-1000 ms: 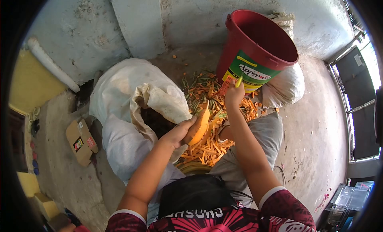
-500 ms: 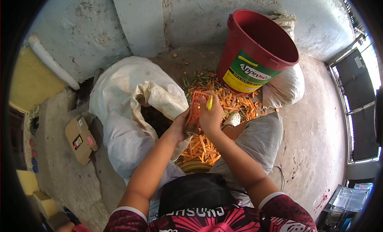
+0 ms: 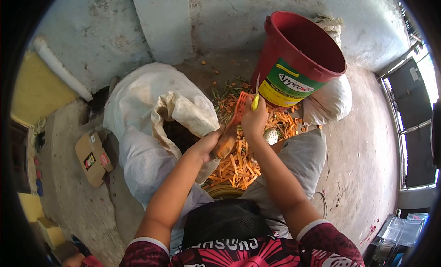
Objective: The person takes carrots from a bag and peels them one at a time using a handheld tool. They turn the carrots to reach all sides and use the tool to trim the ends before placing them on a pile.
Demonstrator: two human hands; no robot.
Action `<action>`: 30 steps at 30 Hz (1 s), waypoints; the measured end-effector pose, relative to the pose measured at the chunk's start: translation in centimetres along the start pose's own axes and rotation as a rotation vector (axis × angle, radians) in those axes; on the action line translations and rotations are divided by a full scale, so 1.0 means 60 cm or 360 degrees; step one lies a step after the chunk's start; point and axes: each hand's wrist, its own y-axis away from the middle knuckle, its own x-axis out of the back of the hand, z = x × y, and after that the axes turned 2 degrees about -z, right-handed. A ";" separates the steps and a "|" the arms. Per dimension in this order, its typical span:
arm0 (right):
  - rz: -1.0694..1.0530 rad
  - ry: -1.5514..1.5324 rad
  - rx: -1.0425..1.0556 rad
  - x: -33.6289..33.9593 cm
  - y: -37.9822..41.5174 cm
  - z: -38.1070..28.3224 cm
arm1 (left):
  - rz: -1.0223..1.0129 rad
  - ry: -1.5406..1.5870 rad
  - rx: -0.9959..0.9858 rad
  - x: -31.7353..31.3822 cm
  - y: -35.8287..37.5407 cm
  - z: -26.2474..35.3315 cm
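Note:
My left hand (image 3: 206, 145) is closed around a thick carrot (image 3: 225, 147), orange at its near end and browner farther up. My right hand (image 3: 255, 122) grips a yellow-handled knife (image 3: 255, 103), its thin blade pointing up and away. Against the right hand's fingers lies an orange-red piece full of holes (image 3: 239, 107), slanting down toward the carrot; I cannot tell which hand holds it. Below both hands spreads a pile of cut carrot strips (image 3: 235, 170). A white dotted object (image 3: 271, 136) lies just right of my right wrist.
A tall maroon bucket (image 3: 294, 51) with a green and yellow label stands beyond the pile. An open whitish sack (image 3: 142, 90) sits at left, another filled sack (image 3: 328, 101) behind the bucket. A cardboard box (image 3: 93, 159) lies on the floor. Green trimmings (image 3: 229, 91) border the pile.
My right hand has moved right and slightly away, with the knife blade now showing upward. The orange-red piece has shifted right and tilted, and more of the carrot shows in my left hand.

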 end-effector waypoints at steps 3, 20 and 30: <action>0.0122 -0.0067 0.0062 -0.005 -0.044 0.035 | 0.0002 -0.0025 0.0043 -0.014 0.006 -0.001; -0.0033 -0.0423 0.0204 0.007 0.050 -0.019 | 0.0047 0.0449 -0.0176 -0.002 -0.007 0.007; -0.0053 -0.0035 0.0065 -0.008 0.064 -0.015 | 0.0162 0.0270 -0.0176 -0.008 -0.002 0.005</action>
